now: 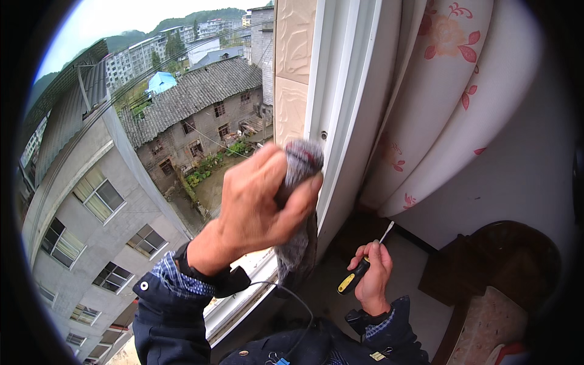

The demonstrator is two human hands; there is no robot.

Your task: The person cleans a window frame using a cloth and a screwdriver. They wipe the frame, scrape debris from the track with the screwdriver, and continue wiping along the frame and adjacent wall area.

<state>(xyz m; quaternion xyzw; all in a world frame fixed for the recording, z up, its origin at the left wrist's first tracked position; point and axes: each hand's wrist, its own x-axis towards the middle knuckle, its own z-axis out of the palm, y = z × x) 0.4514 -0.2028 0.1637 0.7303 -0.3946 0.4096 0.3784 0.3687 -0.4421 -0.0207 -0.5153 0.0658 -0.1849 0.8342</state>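
Observation:
My left hand [255, 200] grips a bunched grey cloth [299, 169] with a dark red streak. The top of the cloth is at the white window frame [340, 91], though I cannot tell whether it touches. Its lower end hangs below my fist, over the sill. In my right hand [376, 273], lower and to the right inside the room, is a flat-blade screwdriver with a black and yellow handle [351, 278]. Its metal tip [389, 226] points up and away from me. A small round hole or screw [324, 135] shows in the frame just above the cloth.
The window opening drops to a courtyard [228, 175] far below, beside neighbouring buildings [109, 191]. A flowered curtain [438, 91] hangs right of the frame. Dark wooden furniture [483, 260] stands at the right. A thin cable [296, 296] loops from my left cuff across my jacket.

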